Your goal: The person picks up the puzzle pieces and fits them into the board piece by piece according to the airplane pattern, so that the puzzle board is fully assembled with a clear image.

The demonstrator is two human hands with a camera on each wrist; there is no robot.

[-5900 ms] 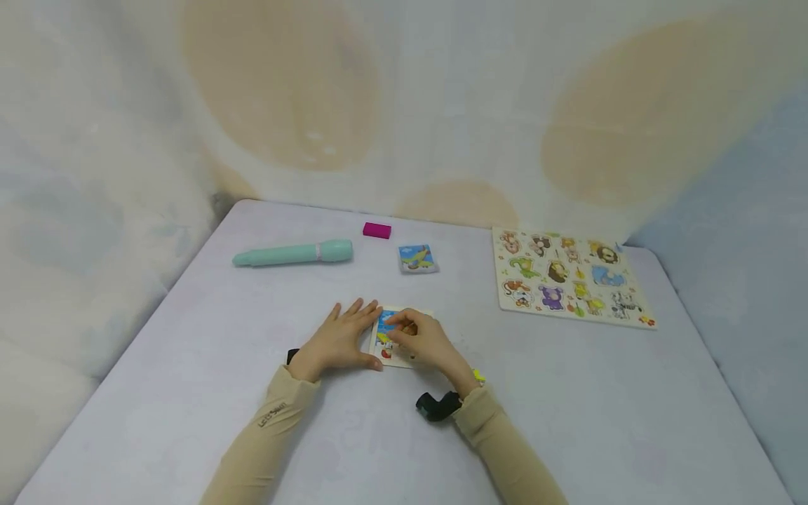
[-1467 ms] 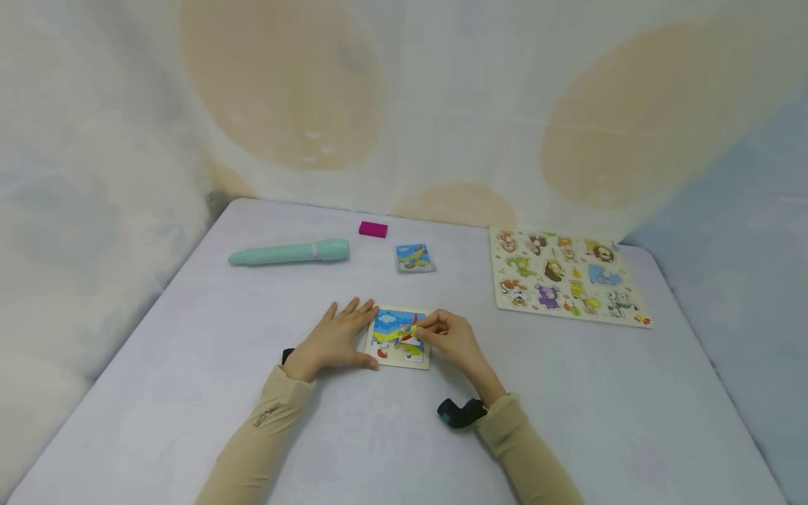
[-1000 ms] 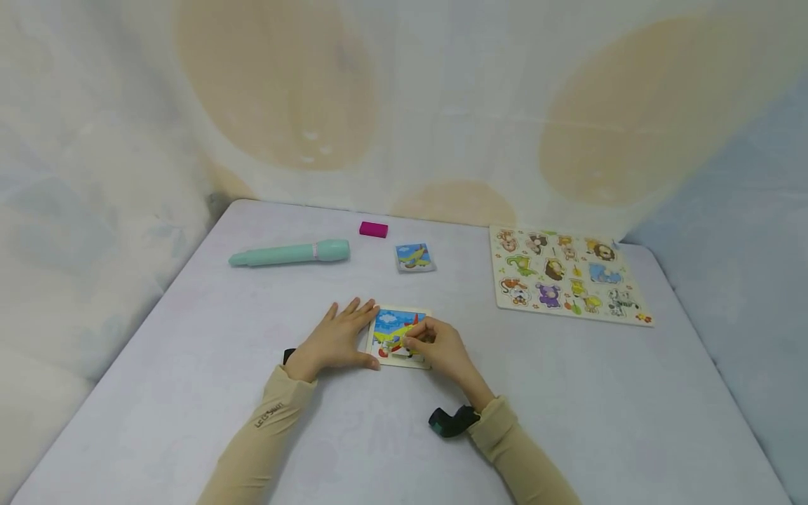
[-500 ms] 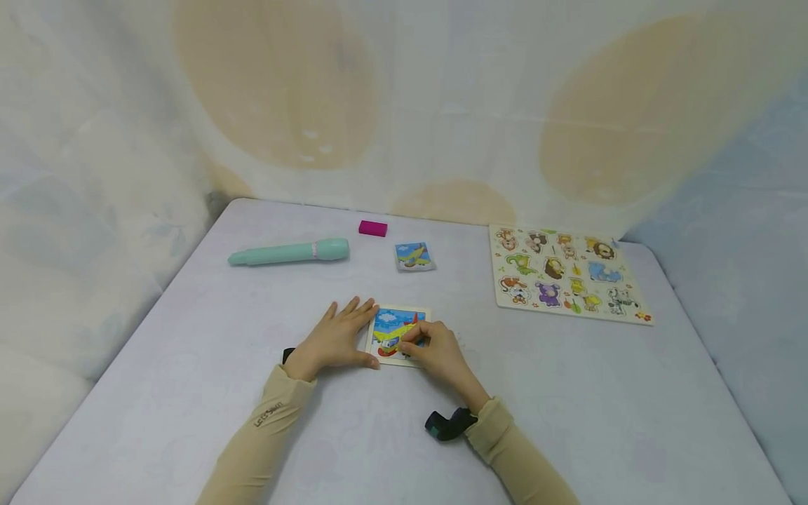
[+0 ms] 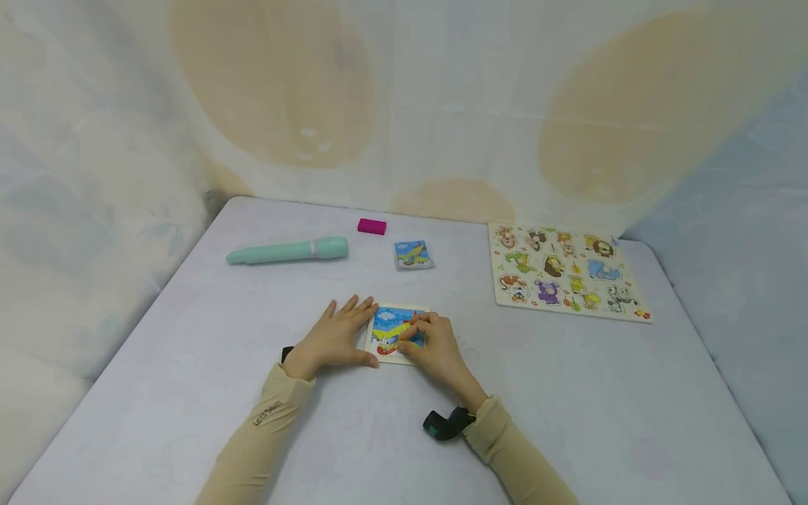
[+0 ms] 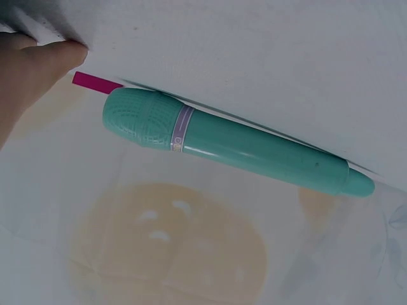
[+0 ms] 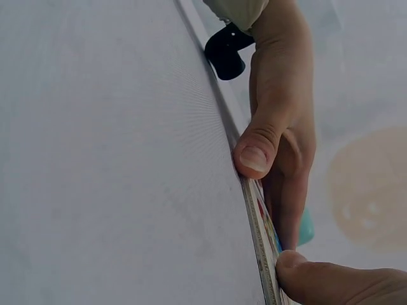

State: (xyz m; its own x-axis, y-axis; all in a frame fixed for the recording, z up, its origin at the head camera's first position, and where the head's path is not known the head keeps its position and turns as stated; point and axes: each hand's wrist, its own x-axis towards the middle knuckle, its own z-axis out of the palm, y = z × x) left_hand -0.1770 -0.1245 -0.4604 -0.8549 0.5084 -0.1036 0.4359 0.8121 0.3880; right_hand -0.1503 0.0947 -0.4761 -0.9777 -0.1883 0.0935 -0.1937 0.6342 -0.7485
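Observation:
A small square wooden jigsaw puzzle (image 5: 386, 327) with a yellow plane on blue sky lies between the hands in the head view. My left hand (image 5: 337, 341) lies flat along its left side, fingers spread, thumb by the lower left corner. Curled over the puzzle's right half, my right hand (image 5: 437, 353) has thumb and index finger down on a puzzle piece, mostly hidden beneath them. The right wrist view catches the puzzle (image 7: 257, 235) edge-on, with the left thumb (image 7: 254, 159) at its near edge and a right-hand fingertip (image 7: 291, 259) against its face.
Behind the puzzle lie a mint-green toy microphone (image 5: 287, 250), a magenta block (image 5: 372, 226) and a small plane-picture packet (image 5: 413, 255). An animal puzzle board (image 5: 568, 273) sits back right. Cloth walls (image 5: 442, 105) enclose the table.
The right hand brought a puzzle piece down onto the puzzle's lower right; the plane picture now looks continuous where it shows. A yellow thing by the right wrist is gone. The left hand stayed put.

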